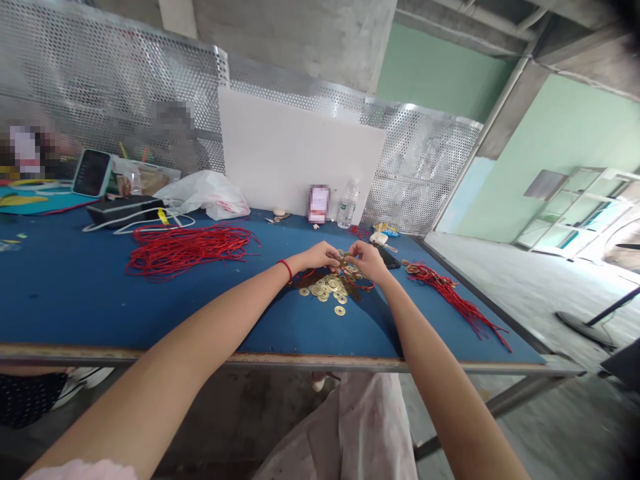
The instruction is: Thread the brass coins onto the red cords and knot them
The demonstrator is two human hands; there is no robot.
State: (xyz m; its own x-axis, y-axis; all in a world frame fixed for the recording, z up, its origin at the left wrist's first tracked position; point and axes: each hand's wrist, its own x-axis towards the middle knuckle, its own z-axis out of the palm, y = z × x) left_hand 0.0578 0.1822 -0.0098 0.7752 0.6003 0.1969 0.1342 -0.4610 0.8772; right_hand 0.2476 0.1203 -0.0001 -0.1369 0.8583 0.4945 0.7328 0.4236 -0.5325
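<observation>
My left hand and my right hand meet over a pile of brass coins with holes in their middles. Both hands have the fingers pinched together. Between the fingertips is a brass coin, gripped from both sides. A thin red cord loops out below my right hand; how it joins the coin is too small to make out. One loose coin lies on the near side of the pile. A red braided bracelet circles my left wrist.
A bundle of red cords lies to the left, and red cords with coins at one end lie to the right. Along the back stand a plastic bag, a phone and a water bottle. A black power box trails white cables.
</observation>
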